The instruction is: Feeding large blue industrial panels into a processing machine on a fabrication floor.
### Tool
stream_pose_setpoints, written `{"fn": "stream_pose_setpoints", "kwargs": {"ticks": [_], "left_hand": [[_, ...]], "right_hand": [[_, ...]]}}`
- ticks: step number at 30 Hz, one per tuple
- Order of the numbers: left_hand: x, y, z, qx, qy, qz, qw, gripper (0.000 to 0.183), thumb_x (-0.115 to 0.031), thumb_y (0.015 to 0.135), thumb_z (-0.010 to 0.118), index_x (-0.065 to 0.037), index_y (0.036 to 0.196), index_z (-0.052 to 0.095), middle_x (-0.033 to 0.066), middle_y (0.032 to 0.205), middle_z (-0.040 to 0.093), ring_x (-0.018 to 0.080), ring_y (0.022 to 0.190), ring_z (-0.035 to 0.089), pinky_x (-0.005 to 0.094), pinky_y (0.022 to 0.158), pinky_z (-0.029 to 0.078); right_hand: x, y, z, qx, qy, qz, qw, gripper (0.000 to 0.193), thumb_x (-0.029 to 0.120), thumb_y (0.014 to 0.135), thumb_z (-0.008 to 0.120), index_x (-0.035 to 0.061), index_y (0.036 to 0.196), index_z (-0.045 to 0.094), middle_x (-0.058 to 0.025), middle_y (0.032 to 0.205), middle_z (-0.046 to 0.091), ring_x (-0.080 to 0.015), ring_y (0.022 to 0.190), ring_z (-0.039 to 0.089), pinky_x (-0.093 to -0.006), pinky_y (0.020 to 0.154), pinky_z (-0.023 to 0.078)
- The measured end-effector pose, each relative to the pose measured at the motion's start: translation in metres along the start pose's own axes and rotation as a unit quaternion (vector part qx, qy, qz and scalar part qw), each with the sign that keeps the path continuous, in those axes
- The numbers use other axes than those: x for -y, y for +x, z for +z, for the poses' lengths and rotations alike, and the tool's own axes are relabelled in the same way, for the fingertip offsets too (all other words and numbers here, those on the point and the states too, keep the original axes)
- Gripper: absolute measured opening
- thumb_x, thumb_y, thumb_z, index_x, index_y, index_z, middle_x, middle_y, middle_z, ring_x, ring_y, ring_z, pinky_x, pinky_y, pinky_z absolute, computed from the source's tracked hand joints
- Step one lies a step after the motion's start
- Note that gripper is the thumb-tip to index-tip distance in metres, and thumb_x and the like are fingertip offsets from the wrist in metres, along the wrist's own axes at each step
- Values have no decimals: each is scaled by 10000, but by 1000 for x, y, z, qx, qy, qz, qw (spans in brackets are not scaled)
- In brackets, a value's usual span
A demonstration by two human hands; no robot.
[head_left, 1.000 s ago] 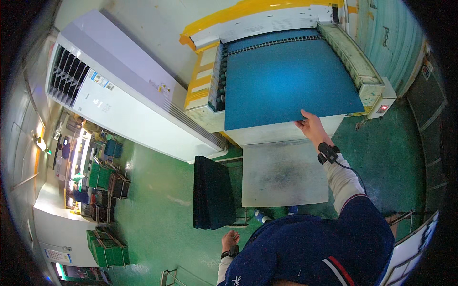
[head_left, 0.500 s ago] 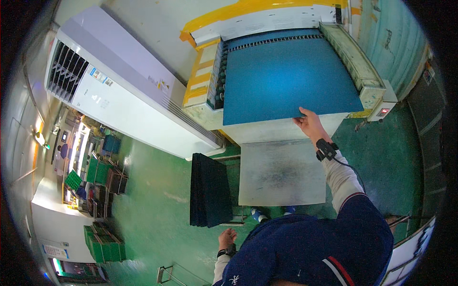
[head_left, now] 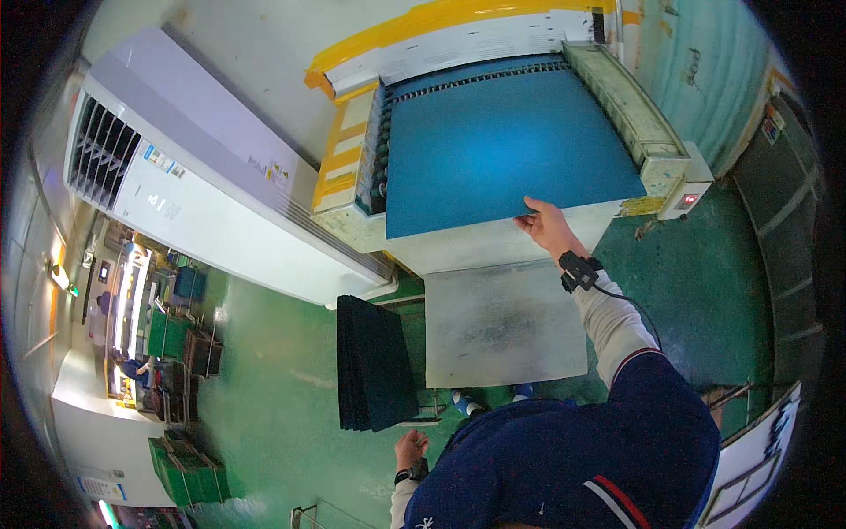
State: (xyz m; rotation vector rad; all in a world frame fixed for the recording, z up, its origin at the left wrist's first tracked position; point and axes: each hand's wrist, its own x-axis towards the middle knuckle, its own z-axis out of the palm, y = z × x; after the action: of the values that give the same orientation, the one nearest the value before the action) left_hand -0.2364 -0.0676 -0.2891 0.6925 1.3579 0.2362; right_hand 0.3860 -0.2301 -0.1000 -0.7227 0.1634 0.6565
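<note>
The blue sheet (head_left: 502, 145) lies flat on the bed of the roller machine (head_left: 630, 115), between its two side housings, with the far edge close to the row of black rollers. Relative to the two preceding views, the sheet sits slightly further toward the rollers: more of the yellow patch (head_left: 641, 207) is exposed at the machine's near right corner. The shift is small. For the work in hand, this is judged to mean that the sheet advances gradually under manual control.

The right hand (head_left: 551, 231) is at the near edge of the sheet, right of its midpoint. It appears to pinch the edge, one digit on the upper face and the others below. The sheet extends forward and to the left from this contact.

The left hand (head_left: 411, 450) is well apart from the sheet, low and to its near side. Its fingers are curled and nothing shows in them; whether they are fully clenched cannot be determined.

Below the machine front is a pale grey panel (head_left: 507, 326). Left of it, a stack of dark panels (head_left: 377, 366) stands on edge, near the left hand. A white air conditioner (head_left: 220, 212) stands left of the machine.
</note>
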Motion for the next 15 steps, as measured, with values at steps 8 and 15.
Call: {"fn": "stream_pose_setpoints", "kwargs": {"ticks": [8, 15], "left_hand": [[7, 11, -10, 11, -24, -5, 1000, 214, -151, 861, 562, -8, 1015, 523, 118, 828, 612, 271, 633, 619, 350, 515, 509], [1, 19, -16, 8, -4, 11, 1000, 184, -169, 862, 546, -19, 969, 548, 112, 798, 612, 255, 651, 612, 339, 526, 492]], "right_hand": [[-4, 13, -6, 23, 1, -4, 1000, 157, 129, 835, 613, 30, 913, 518, -125, 920, 566, -273, 821, 553, -408, 745, 502], [-8, 33, -17, -2, 3, -2, 1000, 227, 183, 827, 644, 35, 927, 504, -108, 868, 565, -266, 782, 559, -393, 729, 512]]}}
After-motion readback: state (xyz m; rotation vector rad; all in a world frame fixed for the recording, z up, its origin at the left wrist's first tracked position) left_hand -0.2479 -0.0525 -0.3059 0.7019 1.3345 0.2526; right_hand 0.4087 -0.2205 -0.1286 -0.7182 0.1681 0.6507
